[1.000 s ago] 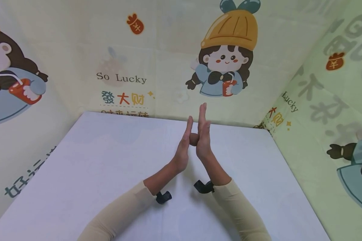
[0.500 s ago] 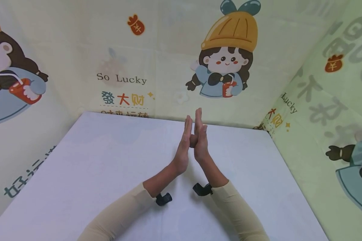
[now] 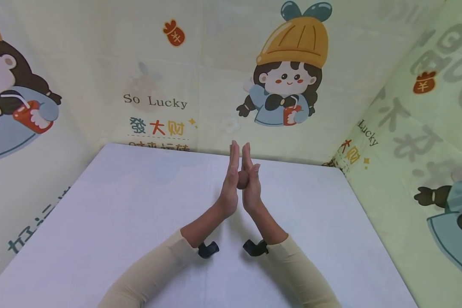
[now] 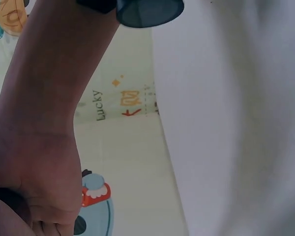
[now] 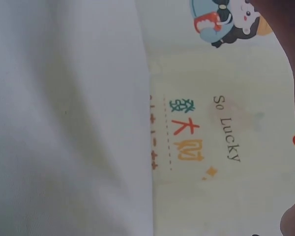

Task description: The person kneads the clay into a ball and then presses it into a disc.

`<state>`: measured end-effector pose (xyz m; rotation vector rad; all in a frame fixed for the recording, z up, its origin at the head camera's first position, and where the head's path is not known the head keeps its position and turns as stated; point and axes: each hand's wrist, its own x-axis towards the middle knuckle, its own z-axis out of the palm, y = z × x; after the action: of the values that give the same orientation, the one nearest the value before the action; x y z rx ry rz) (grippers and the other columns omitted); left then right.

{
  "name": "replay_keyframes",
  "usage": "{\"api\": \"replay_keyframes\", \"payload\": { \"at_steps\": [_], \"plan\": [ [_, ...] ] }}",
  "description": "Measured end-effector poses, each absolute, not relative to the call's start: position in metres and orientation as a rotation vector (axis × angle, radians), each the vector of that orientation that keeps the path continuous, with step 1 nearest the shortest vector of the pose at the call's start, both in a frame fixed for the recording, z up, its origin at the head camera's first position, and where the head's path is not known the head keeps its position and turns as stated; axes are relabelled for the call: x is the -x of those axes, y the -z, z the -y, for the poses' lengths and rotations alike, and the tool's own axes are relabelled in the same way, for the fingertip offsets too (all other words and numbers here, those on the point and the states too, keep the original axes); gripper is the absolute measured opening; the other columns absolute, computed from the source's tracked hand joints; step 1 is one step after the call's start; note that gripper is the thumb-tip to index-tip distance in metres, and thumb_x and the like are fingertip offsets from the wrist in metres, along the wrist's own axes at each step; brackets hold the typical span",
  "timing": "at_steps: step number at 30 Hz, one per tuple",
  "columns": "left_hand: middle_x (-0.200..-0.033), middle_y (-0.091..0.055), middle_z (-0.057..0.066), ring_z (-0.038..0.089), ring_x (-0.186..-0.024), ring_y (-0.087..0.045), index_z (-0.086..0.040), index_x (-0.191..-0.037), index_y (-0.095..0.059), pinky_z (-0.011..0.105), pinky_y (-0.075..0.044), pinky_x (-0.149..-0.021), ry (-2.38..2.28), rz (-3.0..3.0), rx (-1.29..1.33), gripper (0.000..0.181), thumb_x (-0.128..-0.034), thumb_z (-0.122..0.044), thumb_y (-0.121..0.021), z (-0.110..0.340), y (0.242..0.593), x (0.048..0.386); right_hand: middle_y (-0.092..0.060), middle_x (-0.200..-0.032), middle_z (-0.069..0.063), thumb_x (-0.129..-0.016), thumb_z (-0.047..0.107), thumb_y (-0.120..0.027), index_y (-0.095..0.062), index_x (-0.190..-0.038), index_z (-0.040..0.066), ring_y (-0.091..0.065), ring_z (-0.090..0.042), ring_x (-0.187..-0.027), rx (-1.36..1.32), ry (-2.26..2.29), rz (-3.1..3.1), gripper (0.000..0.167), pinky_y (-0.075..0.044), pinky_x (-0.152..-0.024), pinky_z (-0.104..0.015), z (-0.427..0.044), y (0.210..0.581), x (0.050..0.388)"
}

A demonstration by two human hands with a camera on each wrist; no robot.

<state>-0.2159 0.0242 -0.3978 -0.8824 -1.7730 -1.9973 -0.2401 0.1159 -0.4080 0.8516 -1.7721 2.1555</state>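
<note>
In the head view a small brown ball [image 3: 243, 180], perhaps of clay, sits between two upright palms. My left hand [image 3: 229, 188] presses it from the left, with fingers straight and pointing away. From the other side, the right hand [image 3: 252, 190] lies flat against it with straight fingers. Both sets of fingertips stand nearly level, and a narrow gap runs between the palms. The left wrist view shows the ball [image 4: 12, 202] as a dark round shape, partly hidden between the hands. Only a blurred edge of a hand shows at the right of the right wrist view.
A white table [image 3: 138, 205] spreads under the hands. Printed cloth walls [image 3: 215, 85] with cartoon figures and lettering stand at the back and both sides. Each wrist wears a black camera, the left one [image 3: 208, 250] and the right one [image 3: 255, 248].
The right hand has slid back and to the left, while the left hand has edged forward. Fingertips that stood uneven are now almost level. The ball has shifted slightly left between the palms.
</note>
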Motion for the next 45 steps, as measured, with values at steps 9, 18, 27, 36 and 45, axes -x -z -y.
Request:
{"api": "replay_keyframes", "payload": {
  "at_steps": [9, 18, 27, 36, 45],
  "plan": [
    [-0.176, 0.009, 0.004, 0.012, -0.159, 0.011, -0.005, -0.168, 0.001, 0.048, 0.006, -0.125, 2.014, 1.747, 0.851, 0.076, -0.1115, -0.054, -0.015, -0.019, 0.389, 0.229, -0.006, -0.176, 0.000, -0.109, 0.065, -0.022, -0.006, -0.168, 0.004, -0.003, -0.015, -0.160, -0.829, -2.168, 1.773, 0.086, -0.002, -0.126, -0.050, -0.109, 0.408, 0.236],
    [-0.176, 0.009, 0.004, 0.009, -0.159, 0.009, -0.009, -0.169, 0.002, 0.045, 0.004, -0.126, 2.096, 1.714, 0.771, 0.070, -0.1118, -0.046, -0.016, -0.012, 0.381, 0.241, 0.001, -0.176, -0.006, -0.111, 0.061, -0.020, -0.001, -0.166, -0.001, 0.002, -0.020, -0.161, -0.915, -2.138, 1.750, 0.085, 0.000, -0.127, -0.045, -0.103, 0.411, 0.229],
    [-0.176, 0.008, -0.005, 0.003, -0.157, 0.008, -0.015, -0.170, 0.000, 0.047, 0.006, -0.125, 2.113, 1.735, 0.659, 0.066, -0.1080, -0.033, -0.015, 0.001, 0.373, 0.259, 0.007, -0.176, -0.009, -0.113, 0.056, -0.017, 0.006, -0.166, 0.003, 0.004, -0.026, -0.161, -0.962, -2.156, 1.752, 0.079, 0.000, -0.126, -0.051, -0.096, 0.411, 0.217],
    [-0.177, 0.004, 0.000, 0.004, -0.158, 0.008, -0.009, -0.169, -0.004, 0.048, 0.008, -0.125, 2.050, 1.752, 0.701, 0.066, -0.1076, -0.030, -0.015, 0.006, 0.379, 0.270, 0.012, -0.175, -0.006, -0.113, 0.055, -0.014, 0.003, -0.165, -0.003, 0.011, -0.022, -0.160, -0.995, -2.092, 1.727, 0.080, 0.003, -0.126, -0.052, -0.092, 0.401, 0.208],
    [-0.177, 0.002, 0.001, 0.008, -0.159, 0.009, -0.010, -0.170, -0.004, 0.049, 0.007, -0.125, 1.972, 1.817, 0.823, 0.064, -0.1084, -0.027, -0.013, 0.002, 0.393, 0.267, 0.009, -0.176, -0.004, -0.114, 0.048, -0.013, 0.001, -0.165, -0.004, 0.011, -0.020, -0.160, -1.039, -2.053, 1.673, 0.074, 0.006, -0.126, -0.045, -0.097, 0.393, 0.209]
  ]
}}
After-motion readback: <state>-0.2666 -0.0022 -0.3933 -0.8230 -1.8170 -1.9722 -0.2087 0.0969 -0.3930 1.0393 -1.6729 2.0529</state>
